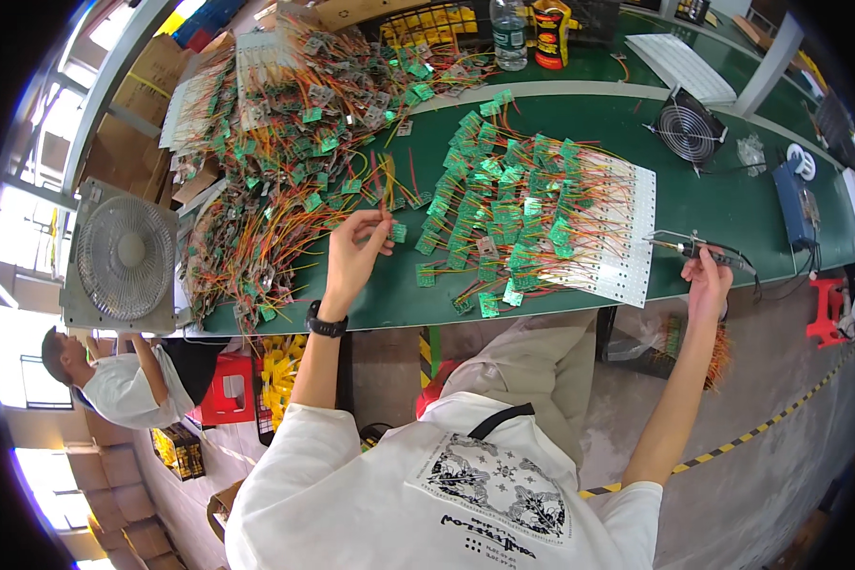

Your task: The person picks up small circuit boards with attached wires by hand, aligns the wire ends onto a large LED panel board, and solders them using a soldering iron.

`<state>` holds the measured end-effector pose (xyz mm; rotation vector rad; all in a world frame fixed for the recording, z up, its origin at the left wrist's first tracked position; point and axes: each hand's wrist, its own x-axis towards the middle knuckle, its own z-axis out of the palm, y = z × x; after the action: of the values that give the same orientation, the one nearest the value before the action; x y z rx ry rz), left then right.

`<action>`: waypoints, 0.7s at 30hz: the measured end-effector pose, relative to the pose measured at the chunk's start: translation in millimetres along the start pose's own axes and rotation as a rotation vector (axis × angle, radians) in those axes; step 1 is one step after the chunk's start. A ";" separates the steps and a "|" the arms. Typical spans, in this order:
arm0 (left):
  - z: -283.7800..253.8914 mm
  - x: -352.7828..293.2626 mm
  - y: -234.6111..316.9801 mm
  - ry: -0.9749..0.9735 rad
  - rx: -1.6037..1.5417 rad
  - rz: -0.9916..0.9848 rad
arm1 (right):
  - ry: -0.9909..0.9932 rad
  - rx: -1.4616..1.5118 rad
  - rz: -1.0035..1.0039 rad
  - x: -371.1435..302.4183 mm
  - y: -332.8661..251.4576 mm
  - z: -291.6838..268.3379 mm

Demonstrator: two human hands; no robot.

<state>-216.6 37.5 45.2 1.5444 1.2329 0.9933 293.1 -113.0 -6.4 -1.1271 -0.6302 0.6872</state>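
My left hand [359, 252], with a dark watch at the wrist, is closed in a pinch over the workbench. At its fingertips is a small green circuit board [399, 232], with red and yellow wires rising above the fingers. Off to the right, my right hand [707, 285] grips a soldering iron [717, 253], its tip pointing left toward a white perforated panel [642, 228]. Between the hands lie rows of green circuit boards [503, 223], their red and yellow wires running to that panel. A large heap of wired boards [285, 161] covers the bench's left side.
A small black fan [688, 135] stands at the back right, near a blue box [794, 204] and a white spool [801, 161]. Behind are a water bottle [509, 36] and a yellow-black can [551, 36]. A big fan [123, 255] and a seated person [128, 380] are left.
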 end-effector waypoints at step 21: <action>217.0 33.7 93.6 -0.732 -0.185 0.337 | -0.042 -0.072 0.019 4.1 -3.1 6.3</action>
<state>19.8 26.4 77.1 1.7676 0.3717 0.6171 291.4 -107.1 -1.1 -1.1893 -0.6853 0.7112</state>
